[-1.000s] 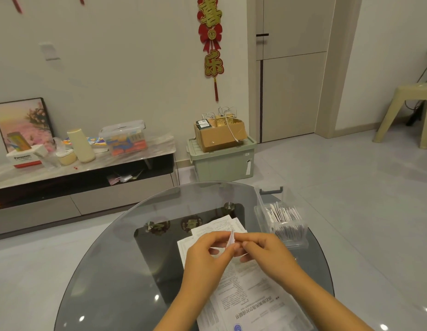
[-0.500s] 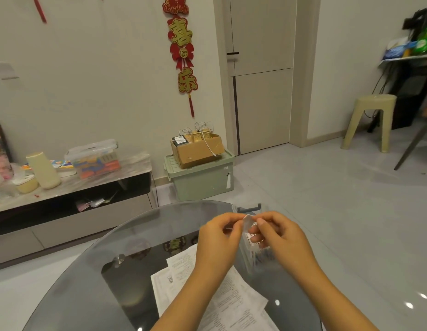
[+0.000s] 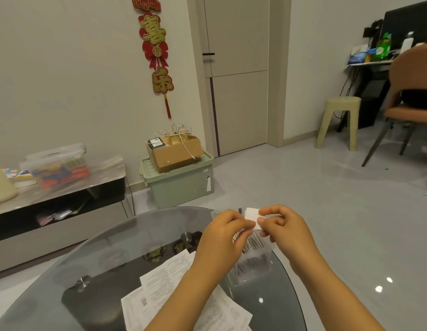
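Note:
A small white folded paper slip (image 3: 252,215) is held in the air between both hands, above the far right part of the round glass table (image 3: 107,249). My left hand (image 3: 223,232) pinches its lower left side. My right hand (image 3: 283,226) pinches its right edge with thumb and forefinger. Just below the hands stands a clear plastic box (image 3: 253,261) filled with several similar white slips on edge. Printed paper sheets (image 3: 169,280) lie spread on the glass under my left forearm.
Beyond the table a green storage bin (image 3: 183,185) carries a cardboard box (image 3: 174,149). A low TV cabinet (image 3: 57,204) with a clear container stands at left. A beige stool (image 3: 339,120) and a brown chair (image 3: 408,101) are at right on the tiled floor.
My head has turned to the right, so the room has shifted left. Both hands have risen with the slip and moved over the clear box; the slip now shows its flat face.

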Demonstrator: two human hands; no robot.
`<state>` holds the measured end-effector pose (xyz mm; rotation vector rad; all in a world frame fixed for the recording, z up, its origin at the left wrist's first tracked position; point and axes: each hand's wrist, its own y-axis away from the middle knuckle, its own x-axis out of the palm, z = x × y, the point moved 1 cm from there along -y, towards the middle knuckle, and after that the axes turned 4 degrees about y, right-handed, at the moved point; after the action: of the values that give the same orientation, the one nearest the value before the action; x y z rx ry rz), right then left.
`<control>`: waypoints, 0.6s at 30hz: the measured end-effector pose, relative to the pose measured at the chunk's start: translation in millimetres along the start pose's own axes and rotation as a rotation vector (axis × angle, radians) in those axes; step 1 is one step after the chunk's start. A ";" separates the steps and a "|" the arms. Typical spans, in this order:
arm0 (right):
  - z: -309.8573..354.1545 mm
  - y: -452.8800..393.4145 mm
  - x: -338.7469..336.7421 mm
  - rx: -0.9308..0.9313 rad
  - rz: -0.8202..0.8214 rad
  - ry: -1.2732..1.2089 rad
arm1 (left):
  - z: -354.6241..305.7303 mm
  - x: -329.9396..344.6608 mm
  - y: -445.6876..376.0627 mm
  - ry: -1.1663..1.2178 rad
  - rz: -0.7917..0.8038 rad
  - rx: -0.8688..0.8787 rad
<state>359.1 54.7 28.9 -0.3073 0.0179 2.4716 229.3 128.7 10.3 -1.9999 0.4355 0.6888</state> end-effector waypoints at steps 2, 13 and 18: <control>-3.6 -4.2 -4.2 -0.052 -0.069 0.125 | 0.4 1.3 -3.9 0.070 0.082 -0.098; -8.5 -4.3 -2.8 -0.174 -0.164 0.637 | 7.9 18.2 -15.7 -0.153 0.622 0.006; -3.8 -2.7 0.1 -0.180 -0.198 0.748 | 14.9 21.6 -10.7 -0.125 0.632 0.001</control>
<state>361.4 56.6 25.4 -1.2272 0.0740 2.0349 247.7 146.3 -1.9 -1.7995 1.0096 1.1881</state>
